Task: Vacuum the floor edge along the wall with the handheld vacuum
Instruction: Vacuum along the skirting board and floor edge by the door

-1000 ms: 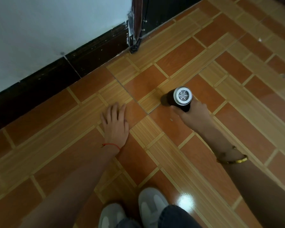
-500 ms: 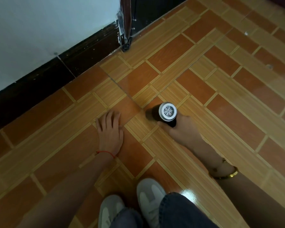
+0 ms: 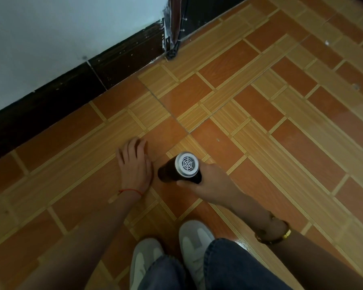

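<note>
Head view: the nozzle end of the handheld vacuum [image 3: 177, 171] is hidden beneath its own dark body, so floor contact cannot be judged. At lower centre, the vacuum is gripped by the right hand [image 3: 210, 181], fingers curled around it. Just left, the left hand [image 3: 134, 166] is laid flat on the tiled floor [image 3: 260, 122], fingers relaxed.

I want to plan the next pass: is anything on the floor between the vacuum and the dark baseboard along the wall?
Only the left hand, resting flat beside the vacuum that the right hand grips. Beyond it, bare tiles up to the baseboard.
</note>
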`<state>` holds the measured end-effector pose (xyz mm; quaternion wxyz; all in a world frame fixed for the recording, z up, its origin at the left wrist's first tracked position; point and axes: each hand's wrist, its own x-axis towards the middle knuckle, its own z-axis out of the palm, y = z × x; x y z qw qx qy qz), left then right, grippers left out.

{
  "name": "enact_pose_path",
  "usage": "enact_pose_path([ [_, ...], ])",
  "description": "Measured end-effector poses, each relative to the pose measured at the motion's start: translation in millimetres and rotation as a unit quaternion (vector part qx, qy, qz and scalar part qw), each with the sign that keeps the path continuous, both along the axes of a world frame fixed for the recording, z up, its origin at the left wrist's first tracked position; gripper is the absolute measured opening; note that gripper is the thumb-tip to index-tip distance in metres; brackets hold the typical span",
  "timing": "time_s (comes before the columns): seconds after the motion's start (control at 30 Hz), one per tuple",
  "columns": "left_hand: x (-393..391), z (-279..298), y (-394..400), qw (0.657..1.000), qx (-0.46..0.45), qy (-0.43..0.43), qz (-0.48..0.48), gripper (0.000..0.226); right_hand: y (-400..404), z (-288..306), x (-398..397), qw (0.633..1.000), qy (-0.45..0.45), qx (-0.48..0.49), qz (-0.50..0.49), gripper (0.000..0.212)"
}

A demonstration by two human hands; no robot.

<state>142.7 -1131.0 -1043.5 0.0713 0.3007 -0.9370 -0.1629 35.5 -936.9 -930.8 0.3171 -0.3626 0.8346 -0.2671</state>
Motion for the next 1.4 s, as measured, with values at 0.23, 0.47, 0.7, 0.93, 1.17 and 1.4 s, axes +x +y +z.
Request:
enact_pose_path([
  [0.23, -7.1, 0.0, -5.2, 1.000, -0.008, 0.008, 0.022, 0.049, 13.9, 2.6, -28.3, 0.982, 0.107, 0.063, -0.145, 0.061],
  [0.47, -25.1, -3.3, -1.1, 0.999, -0.008, 0.029, 0.026, 0.047, 25.8, 2.6, -35.4, 0.979, 0.091, 0.073, -0.164, 0.075],
  [0.7, -36.8, -7.7, -3.5, 0.998, -0.005, 0.037, 0.049, 0.048, 37.3, 2.9, -68.3, 0.941, 0.154, 0.056, -0.295, 0.064],
  [0.93, -47.9, -7.5, -22.3, 0.998, -0.008, 0.027, 0.062, 0.050, 10.2, -3.5, -87.4, 0.961, 0.134, 0.036, -0.241, 0.070],
  [1.17, -53.1, -10.5, -24.4, 0.997, -0.009, 0.018, 0.074, 0.051, -22.9, -9.1, -97.0, 0.974, 0.068, -0.006, -0.217, 0.059],
  [1.4, -52.4, -10.0, -26.0, 0.997, -0.029, -0.008, 0.071, 0.057, -53.7, -13.6, -146.4, 0.955, 0.150, -0.007, -0.255, 0.067],
])
